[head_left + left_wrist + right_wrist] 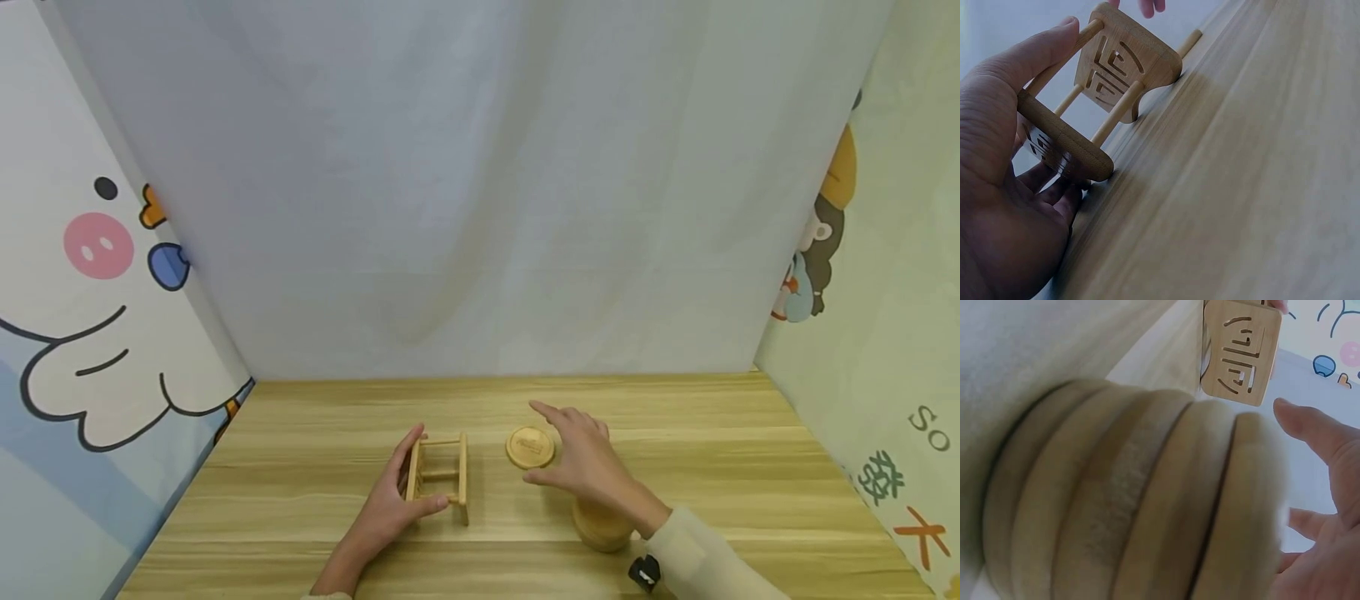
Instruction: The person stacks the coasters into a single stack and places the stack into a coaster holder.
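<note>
My left hand (pixel 392 500) grips a wooden coaster holder (pixel 462 479), thumb over one of its rods and fingers behind the near panel. In the left wrist view, the holder's fretwork side panels (pixel 1125 59) are joined by round rods, and its lower edge meets the tabletop. A round wooden coaster (pixel 530 447) with a mark on its face lies just right of the holder. Over that coaster's right side, my right hand (pixel 588 458) has thumb and forefinger spread apart, with a gap to it. Below the right wrist stands a stack of wooden coasters (pixel 1129 487), partly hidden from above.
The wood-grain table (pixel 315 467) ends at a pale curtain (pixel 480 208) behind. Printed cloths with cartoon figures hang along the left (pixel 67 250) and right sides. A small black device (pixel 645 573) sits at the right wrist.
</note>
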`<state>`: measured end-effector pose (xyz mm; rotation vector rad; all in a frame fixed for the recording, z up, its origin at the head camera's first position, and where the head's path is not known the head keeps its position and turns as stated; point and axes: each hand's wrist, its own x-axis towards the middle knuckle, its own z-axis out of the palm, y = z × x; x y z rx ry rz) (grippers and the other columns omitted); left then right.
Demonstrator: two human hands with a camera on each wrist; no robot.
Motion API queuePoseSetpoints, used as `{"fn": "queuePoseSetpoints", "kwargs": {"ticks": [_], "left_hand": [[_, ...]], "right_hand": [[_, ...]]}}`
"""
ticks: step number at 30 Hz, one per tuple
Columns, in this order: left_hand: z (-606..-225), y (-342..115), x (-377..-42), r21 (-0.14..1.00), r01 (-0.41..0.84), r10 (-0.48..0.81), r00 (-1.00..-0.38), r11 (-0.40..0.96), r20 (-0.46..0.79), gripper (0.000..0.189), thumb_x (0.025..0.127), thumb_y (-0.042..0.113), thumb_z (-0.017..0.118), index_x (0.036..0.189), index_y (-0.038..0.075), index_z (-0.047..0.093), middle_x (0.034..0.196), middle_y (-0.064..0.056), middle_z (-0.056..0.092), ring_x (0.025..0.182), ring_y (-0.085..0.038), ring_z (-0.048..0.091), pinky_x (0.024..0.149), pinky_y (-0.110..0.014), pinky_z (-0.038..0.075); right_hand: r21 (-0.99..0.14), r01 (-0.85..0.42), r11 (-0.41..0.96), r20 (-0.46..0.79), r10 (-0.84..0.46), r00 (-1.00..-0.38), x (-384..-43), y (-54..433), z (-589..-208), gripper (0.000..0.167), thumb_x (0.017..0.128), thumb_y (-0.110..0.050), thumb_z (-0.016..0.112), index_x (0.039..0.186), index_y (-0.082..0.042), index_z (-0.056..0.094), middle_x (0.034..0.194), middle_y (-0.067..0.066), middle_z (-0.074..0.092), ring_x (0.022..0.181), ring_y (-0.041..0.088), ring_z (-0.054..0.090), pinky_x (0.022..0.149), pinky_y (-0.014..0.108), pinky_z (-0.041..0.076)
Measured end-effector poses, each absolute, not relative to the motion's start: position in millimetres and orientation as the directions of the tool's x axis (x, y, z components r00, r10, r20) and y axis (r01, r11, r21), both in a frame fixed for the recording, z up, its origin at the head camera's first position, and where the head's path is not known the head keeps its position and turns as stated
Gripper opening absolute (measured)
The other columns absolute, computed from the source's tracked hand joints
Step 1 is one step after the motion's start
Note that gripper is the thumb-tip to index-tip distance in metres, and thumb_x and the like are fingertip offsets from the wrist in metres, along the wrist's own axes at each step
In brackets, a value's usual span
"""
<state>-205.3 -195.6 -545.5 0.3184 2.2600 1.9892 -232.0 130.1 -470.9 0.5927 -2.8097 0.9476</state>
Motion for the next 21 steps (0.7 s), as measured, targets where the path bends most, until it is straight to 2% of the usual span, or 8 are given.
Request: {"fn": "queuePoseSetpoints", "kwargs": {"ticks": [7,14,21], "left_hand": [[-545.9,-195.3,-205.9,0.989,0.085,0.236,-0.970,0.120,0.055,0.110,0.098,0.009,0.086,0.181,0.020,0.015,0.184,-0.021,0.011,0.168,-0.046,0.021,0.126,-0.060,0.038],[-545.2,-195.8,-205.3,0.989,0.085,0.231,-0.971,0.121,0.055,0.110,0.097,0.009,0.086,0.181,0.021,0.015,0.185,-0.020,0.010,0.169,-0.043,0.016,0.130,-0.061,0.028],[-544.2,-195.9,-204.4,0.989,0.083,0.229,-0.972,0.122,0.053,0.110,0.097,0.009,0.086,0.181,0.021,0.015,0.185,-0.020,0.011,0.169,-0.044,0.017,0.129,-0.061,0.029]], "right_hand": [[-0.567,-0.388,0.727,0.226,-0.315,-0.922,-237.6,127.0,-470.3,0.101,0.076,-0.027,0.105,0.162,-0.009,0.056,0.131,0.021,0.069,0.124,0.041,0.063,0.116,0.069,0.036],[-0.578,-0.379,0.723,0.204,-0.322,-0.924,-242.9,125.6,-473.4,0.101,0.078,-0.027,0.104,0.164,-0.009,0.055,0.133,0.023,0.068,0.126,0.042,0.062,0.117,0.071,0.033],[-0.559,-0.364,0.745,0.179,-0.321,-0.930,-246.5,119.3,-478.5,0.104,0.073,-0.030,0.105,0.163,-0.010,0.056,0.132,0.023,0.069,0.126,0.042,0.063,0.115,0.067,0.036]]}}
